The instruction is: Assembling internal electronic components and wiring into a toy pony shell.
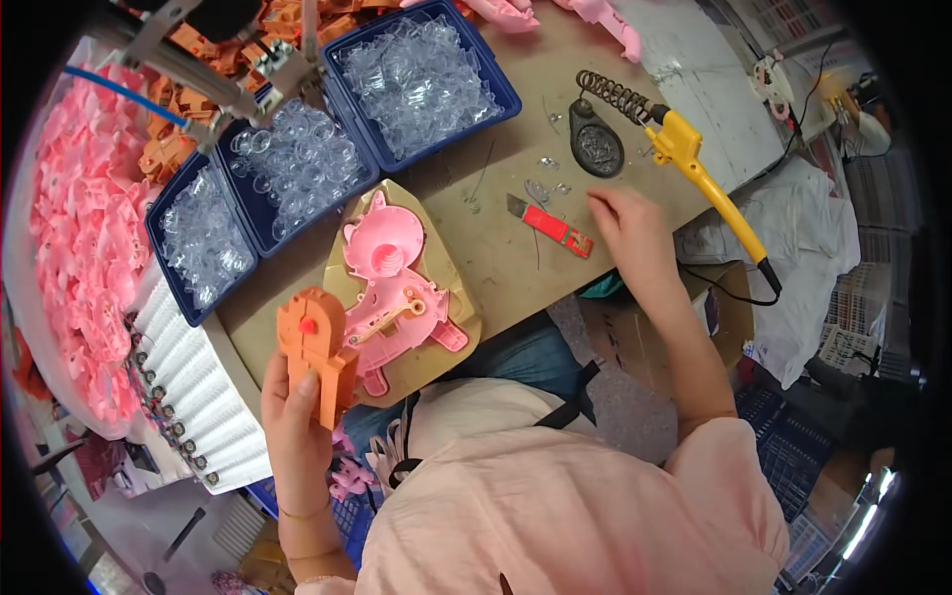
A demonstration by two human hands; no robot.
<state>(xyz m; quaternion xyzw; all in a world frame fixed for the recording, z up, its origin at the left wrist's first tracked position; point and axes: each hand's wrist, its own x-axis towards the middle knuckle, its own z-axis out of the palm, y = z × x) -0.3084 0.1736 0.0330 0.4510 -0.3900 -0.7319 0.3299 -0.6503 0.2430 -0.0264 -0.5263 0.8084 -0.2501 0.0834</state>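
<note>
Left hand (292, 415): blocky orange plastic housing (333, 359) is gripped near hollow pink shell (395, 286) | Shell: seated on smooth tan plate (452, 283) | Right hand (631, 226): fingers curled over table (508, 302); contents cannot be told

Bright centre, black fisheye rim, lower-right glare

On the table (521, 283), a toy shell (387, 256) lay in a fixture (451, 260), the left hand (296, 421) holding a moulded part (315, 349) at its left edge. Three trays (508, 94) of pieces (421, 84) stood behind and leftward — a heap of parts (89, 248) beyond them. A knife (557, 230) lay between fixture and right hand (630, 226); behind that hand, a soldering iron (716, 188) leaned right of its stand (596, 149).
</note>
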